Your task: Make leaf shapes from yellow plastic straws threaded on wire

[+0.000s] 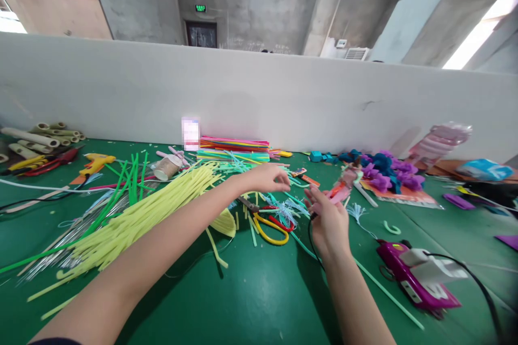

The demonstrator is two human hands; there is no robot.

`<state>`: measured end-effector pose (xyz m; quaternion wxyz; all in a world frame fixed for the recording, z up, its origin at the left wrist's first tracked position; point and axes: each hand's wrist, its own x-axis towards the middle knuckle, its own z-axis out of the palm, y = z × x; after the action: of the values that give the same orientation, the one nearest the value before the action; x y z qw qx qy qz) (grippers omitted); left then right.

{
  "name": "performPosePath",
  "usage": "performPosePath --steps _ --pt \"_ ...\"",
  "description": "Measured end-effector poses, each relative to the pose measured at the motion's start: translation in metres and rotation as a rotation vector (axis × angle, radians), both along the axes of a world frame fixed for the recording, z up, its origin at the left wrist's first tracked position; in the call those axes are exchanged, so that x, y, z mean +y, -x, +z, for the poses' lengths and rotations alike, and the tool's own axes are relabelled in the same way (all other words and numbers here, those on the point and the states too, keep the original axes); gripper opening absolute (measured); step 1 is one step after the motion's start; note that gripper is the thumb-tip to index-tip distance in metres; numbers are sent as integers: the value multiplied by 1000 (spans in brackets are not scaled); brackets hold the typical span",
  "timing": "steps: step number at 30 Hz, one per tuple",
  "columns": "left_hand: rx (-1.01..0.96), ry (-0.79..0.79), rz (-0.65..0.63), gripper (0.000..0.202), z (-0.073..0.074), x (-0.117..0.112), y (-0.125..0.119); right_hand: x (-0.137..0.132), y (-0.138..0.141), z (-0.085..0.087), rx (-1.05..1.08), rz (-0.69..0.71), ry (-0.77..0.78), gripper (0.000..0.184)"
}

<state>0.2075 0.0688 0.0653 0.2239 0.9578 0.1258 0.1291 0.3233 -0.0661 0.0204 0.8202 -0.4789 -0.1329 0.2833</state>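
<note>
My right hand (328, 216) is closed around a pink glue gun (343, 186) with an orange trigger, held above the green table (259, 291); a black cord drops from my wrist. My left hand (270, 178) reaches forward over the clutter, fingers curled down in a loose pinch, just above light-blue fringed pipe-cleaner pieces (283, 210). Whether it holds anything is unclear. Yellow-handled scissors (272, 229) lie below it, beside pliers with red grips (259, 207).
A long bundle of pale yellow pipe cleaners (141, 221) and green ones (129, 178) lies left. Stacked coloured sticks (234, 146) sit by the white wall. Purple and blue flowers (384, 170), a magenta device (416, 277), a yellow glue gun (96, 161) and paper rolls (40, 137) surround the work area.
</note>
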Motion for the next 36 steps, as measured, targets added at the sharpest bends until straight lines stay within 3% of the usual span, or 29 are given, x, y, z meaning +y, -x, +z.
performPosePath --steps 5,8,10,14,17,19,23,26,32,36 --pt "278 -399 -70 51 -28 -17 -11 -4 -10 6 15 -127 -38 30" --pt "348 -399 -78 27 -38 -20 -25 -5 -12 8 22 -155 -32 28" --pt "346 -383 -94 20 -38 -15 -34 -6 -13 9 34 -165 -35 27" --pt "329 -369 -132 20 -25 0 -47 -8 -15 11 40 -177 -59 28" --pt "323 -441 -70 23 -21 6 -57 -10 -17 15 28 -191 -74 28" --pt "357 -488 -72 31 -24 7 -62 -11 -17 16 18 -202 -74 27" --pt "493 -511 -137 69 -34 7 -65 -13 -16 17 17 -202 -72 27" --pt "540 -522 -162 79 -37 8 -65 -15 -15 18 22 -175 -83 28" --pt "494 -549 -243 56 -32 7 -70 -15 -12 20 12 -154 -93 25" --pt "449 -520 -302 34 -37 5 -72 -14 -12 20 7 -150 -76 24"
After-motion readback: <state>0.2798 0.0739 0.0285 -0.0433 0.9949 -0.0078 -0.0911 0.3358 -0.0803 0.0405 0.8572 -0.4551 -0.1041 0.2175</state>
